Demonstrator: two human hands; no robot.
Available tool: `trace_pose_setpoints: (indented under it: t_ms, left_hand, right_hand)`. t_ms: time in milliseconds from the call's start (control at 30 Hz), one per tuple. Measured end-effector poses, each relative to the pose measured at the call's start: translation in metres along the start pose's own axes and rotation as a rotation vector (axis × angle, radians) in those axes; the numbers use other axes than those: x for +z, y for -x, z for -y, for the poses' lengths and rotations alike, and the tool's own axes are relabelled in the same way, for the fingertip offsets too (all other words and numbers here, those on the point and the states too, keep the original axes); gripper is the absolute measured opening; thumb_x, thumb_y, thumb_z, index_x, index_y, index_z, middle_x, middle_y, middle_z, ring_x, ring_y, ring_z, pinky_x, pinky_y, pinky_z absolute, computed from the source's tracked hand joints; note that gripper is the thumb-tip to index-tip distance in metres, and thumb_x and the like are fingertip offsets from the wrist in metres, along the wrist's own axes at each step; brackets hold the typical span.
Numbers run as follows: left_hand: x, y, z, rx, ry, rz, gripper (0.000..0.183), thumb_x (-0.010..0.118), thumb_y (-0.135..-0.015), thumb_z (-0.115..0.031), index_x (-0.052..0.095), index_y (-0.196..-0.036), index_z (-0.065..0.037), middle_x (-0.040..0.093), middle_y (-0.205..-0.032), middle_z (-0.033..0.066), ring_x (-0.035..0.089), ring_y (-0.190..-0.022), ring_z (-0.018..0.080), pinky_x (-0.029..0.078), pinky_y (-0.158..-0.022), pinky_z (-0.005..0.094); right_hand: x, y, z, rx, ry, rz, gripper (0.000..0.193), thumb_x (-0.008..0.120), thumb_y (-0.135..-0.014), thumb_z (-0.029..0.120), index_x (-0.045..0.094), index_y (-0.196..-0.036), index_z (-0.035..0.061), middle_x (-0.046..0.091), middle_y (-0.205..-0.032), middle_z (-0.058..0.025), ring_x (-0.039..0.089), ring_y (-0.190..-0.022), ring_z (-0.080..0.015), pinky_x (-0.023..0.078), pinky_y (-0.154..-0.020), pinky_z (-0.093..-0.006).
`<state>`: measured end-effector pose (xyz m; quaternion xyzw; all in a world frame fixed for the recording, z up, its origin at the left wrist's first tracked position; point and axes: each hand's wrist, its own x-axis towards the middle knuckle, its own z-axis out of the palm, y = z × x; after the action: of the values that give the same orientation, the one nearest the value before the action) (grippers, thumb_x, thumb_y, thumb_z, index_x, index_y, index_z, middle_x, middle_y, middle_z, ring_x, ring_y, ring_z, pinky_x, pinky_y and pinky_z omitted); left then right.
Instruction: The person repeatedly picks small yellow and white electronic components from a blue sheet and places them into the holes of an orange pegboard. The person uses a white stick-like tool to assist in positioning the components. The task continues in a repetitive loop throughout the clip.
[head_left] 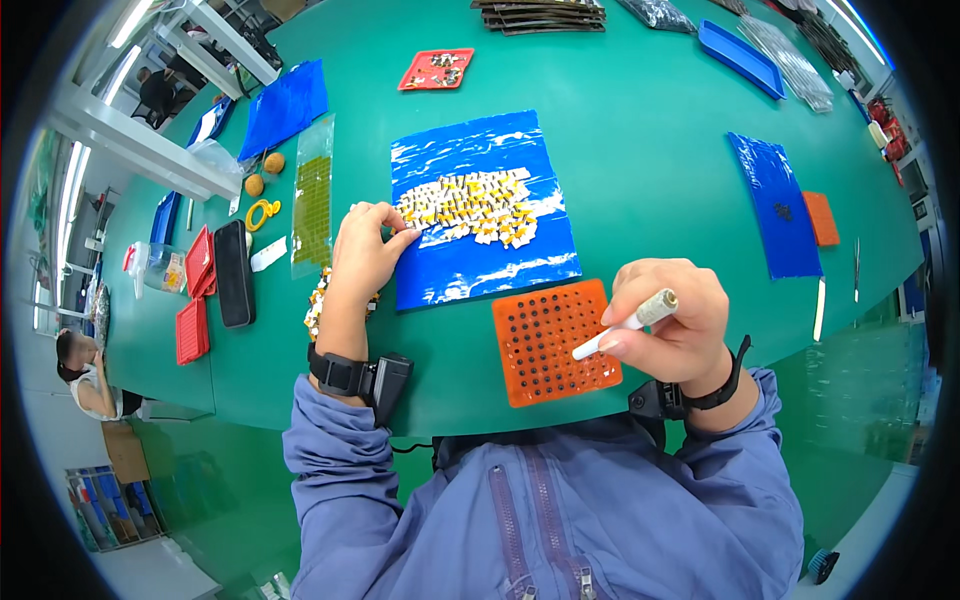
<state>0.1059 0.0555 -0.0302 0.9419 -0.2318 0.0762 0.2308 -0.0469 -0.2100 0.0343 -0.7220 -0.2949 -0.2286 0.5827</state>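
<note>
My right hand (695,325) grips a slim white pen-like tool (592,346), its tip pointing down and left over an orange square tray (513,385). Rows of small black round pieces sit in that tray. My left hand (365,250) rests at the left edge of a glossy blue sheet (480,282), thumb and fingertips pinched together. What they hold, if anything, is too small to tell. Beside those fingertips, many small white-and-yellow pieces (470,205) lie in close rows on the sheet. More such pieces (317,305) show partly behind my left forearm.
A red tray (408,80) with small parts lies farther back. On the left are a black case (235,275), red trays (192,335), yellow-handled scissors (262,213) and a gridded olive sheet (313,200). To the right, another blue sheet (790,240) lies near tweezers (856,270).
</note>
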Motion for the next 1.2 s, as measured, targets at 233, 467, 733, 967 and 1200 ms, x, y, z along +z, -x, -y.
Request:
trace_pose_setpoints:
  t_ms: [233,467,733,967,1200]
  left_hand:
    - [-0.01,0.001,-0.01,-0.159,0.142,0.093,0.017,0.07,-0.068,-0.012,0.055,-0.069,-0.004,0.054,-0.071,0.0045,0.052,-0.065,0.0133,0.041,-0.058,0.0251]
    - [-0.026,0.018,-0.051,-0.08,1.295,0.301,0.012,0.062,-0.076,-0.002,0.05,-0.077,-0.003,0.056,-0.073,0.0038,0.052,-0.066,0.0084,0.041,-0.059,0.0198]
    - [-0.013,0.047,-0.089,0.148,1.967,0.47,0.013,0.059,-0.079,-0.007,0.046,-0.08,-0.007,0.049,-0.071,0.0056,0.048,-0.066,0.0158,0.037,-0.062,0.0283]
    - [-0.008,0.051,-0.091,0.19,2.029,0.509,0.012,0.058,-0.081,-0.009,0.046,-0.081,-0.008,0.047,-0.072,0.0047,0.046,-0.068,0.0163,0.036,-0.062,0.0281]
    - [-0.008,0.053,-0.093,0.201,2.006,0.504,0.013,0.059,-0.08,-0.01,0.046,-0.08,-0.007,0.047,-0.071,0.0047,0.048,-0.068,0.0163,0.038,-0.062,0.0282]
  right_hand:
    - [-0.001,0.0,-0.002,-0.004,-0.039,-0.012,0.014,0.071,-0.066,0.003,0.057,-0.069,0.0024,0.055,-0.059,-0.002,0.044,-0.044,-0.0077,0.032,-0.04,-0.0211]
    - [-0.005,0.0,0.0,0.255,-0.216,-0.082,0.013,0.065,-0.071,-0.003,0.06,-0.083,-0.0005,0.061,-0.076,-0.0049,0.056,-0.068,-0.0078,0.043,-0.059,-0.0196]
    - [0.0,-0.003,-0.003,0.359,-0.26,0.052,0.013,0.066,-0.072,0.0,0.06,-0.084,0.0005,0.062,-0.078,-0.0053,0.059,-0.072,-0.0093,0.045,-0.064,-0.0206]
    - [0.002,-0.002,-0.007,0.341,-0.262,0.047,0.013,0.066,-0.073,0.0,0.061,-0.084,0.0006,0.063,-0.078,-0.0054,0.059,-0.072,-0.0099,0.046,-0.065,-0.0208]
    - [0.003,-0.002,-0.009,0.346,-0.28,0.055,0.012,0.065,-0.073,0.001,0.061,-0.085,0.0006,0.063,-0.078,-0.0055,0.059,-0.073,-0.0098,0.046,-0.065,-0.0207]
